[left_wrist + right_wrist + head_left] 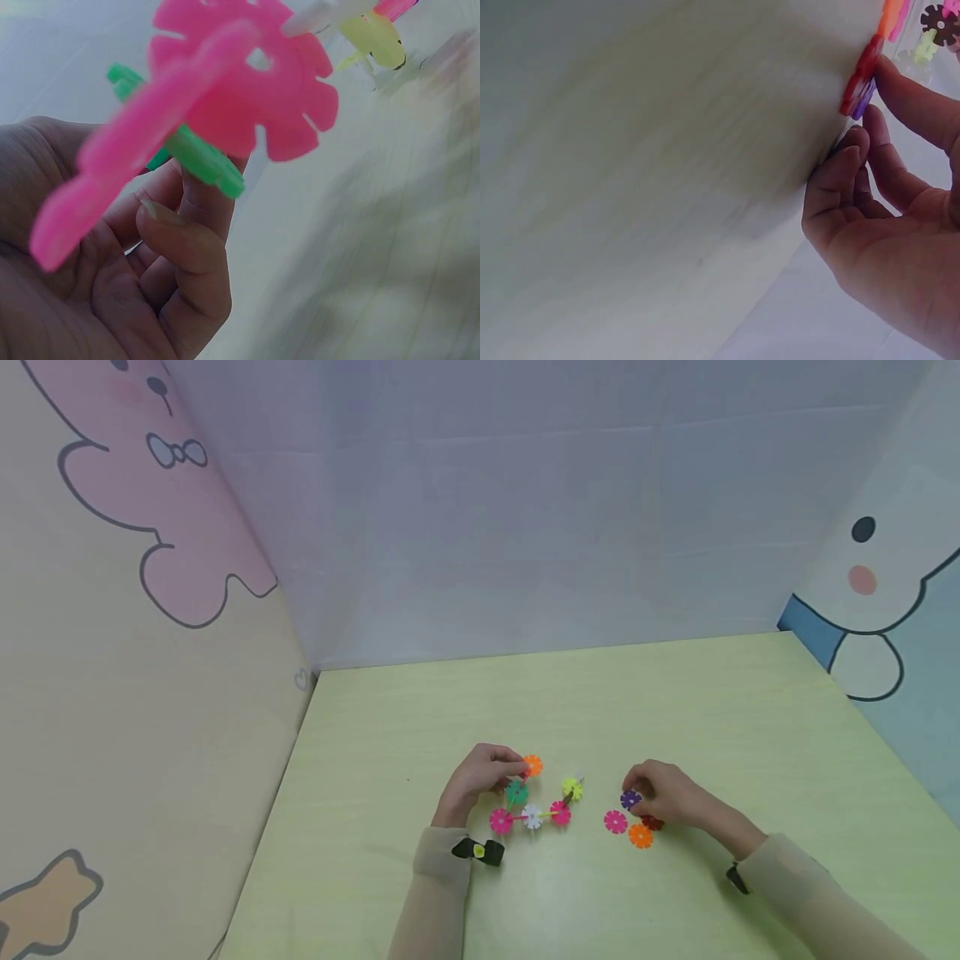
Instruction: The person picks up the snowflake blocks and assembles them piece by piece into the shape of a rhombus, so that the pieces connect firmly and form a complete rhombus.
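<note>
My left hand (483, 774) pinches the upper end of a chain of linked snowflake discs by an orange disc (533, 766). Below its fingers comes a green disc (516, 792), then a pink disc (501, 822), a white one (532, 817), another pink one (560, 813) and a yellow disc (572, 789). Close up, the left wrist view shows a pink disc (255, 82) in front of the curled fingers. My right hand (667, 793) pinches a purple disc (630, 800) between thumb and fingertips, right at a red disc (862, 75) that the hand partly covers from above.
Loose pink (616, 822) and orange (641, 836) discs lie on the pale table (555, 710) beside the right hand. A plain cloth wall (525, 527) rises behind the table, with cartoon-printed panels at both sides.
</note>
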{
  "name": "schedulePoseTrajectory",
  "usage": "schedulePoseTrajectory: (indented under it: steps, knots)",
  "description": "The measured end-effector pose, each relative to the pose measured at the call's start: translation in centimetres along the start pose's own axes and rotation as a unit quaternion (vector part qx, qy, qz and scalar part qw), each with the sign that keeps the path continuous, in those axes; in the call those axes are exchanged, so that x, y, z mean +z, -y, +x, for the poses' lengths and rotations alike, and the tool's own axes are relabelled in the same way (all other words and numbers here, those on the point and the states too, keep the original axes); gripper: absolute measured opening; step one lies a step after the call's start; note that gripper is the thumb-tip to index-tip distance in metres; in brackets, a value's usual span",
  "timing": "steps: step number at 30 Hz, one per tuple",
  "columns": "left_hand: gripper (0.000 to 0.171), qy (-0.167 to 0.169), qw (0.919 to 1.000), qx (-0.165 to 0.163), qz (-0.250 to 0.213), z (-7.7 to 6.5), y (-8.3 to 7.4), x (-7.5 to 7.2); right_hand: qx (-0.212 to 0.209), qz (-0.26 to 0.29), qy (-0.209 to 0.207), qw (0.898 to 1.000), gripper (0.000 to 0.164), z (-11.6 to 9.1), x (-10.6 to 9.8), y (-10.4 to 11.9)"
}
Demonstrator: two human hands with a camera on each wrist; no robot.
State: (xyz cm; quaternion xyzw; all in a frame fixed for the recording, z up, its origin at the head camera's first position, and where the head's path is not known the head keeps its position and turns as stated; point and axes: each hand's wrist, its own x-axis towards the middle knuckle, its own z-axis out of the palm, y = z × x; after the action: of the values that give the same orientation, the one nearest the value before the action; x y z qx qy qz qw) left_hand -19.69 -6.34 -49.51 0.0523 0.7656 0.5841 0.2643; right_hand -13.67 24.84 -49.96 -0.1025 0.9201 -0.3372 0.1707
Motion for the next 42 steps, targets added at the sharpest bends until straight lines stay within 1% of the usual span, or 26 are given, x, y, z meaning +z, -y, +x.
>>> schedulePoseTrajectory:
  steps: [4,10,15,18,21,25,30,35,39,42]
  knots:
    - [0.014,0.000,1.0000,0.003,-0.001,0.0,0.0,0.0,0.011,0.012,0.001,1.000,0.024,0.0,0.1,0.1]
    - [0.013,0.004,0.9999,-0.003,-0.009,0.1,0.2,0.1,0.014,0.028,-0.003,0.999,0.026,-0.2,0.0,0.2]
    - [0.014,0.004,0.9999,-0.004,-0.016,0.0,0.2,0.0,-0.006,0.000,-0.017,1.000,0.026,-0.2,-0.2,-0.1]
    - [0.016,0.002,0.9998,-0.002,-0.018,-0.1,0.2,-0.1,-0.019,-0.011,-0.029,0.999,0.020,-0.1,-0.5,-0.2]
    - [0.017,-0.001,0.9998,0.000,-0.019,-0.2,0.3,-0.1,-0.029,-0.006,-0.037,0.999,0.015,-0.1,-0.8,-0.3]
    - [0.017,-0.001,0.9999,0.000,-0.016,-0.2,0.3,-0.2,-0.039,-0.009,-0.050,0.998,0.015,0.1,-1.1,-0.7]
    - [0.015,0.002,1.0000,0.003,-0.009,-0.1,0.3,-0.2,-0.033,-0.009,-0.066,0.997,0.016,0.4,-1.3,-1.1]
    - [0.014,0.004,0.9999,0.003,-0.009,0.0,0.3,-0.1,-0.024,0.001,-0.090,0.996,0.014,0.9,-1.5,-1.0]
    - [0.015,0.002,1.0000,0.000,-0.009,0.0,0.3,0.0,-0.039,0.010,-0.107,0.993,0.011,1.3,-1.8,-0.3]
    - [0.015,0.002,0.9999,-0.002,-0.010,0.0,0.2,0.0,-0.060,0.021,-0.112,0.992,0.009,1.7,-2.0,0.3]
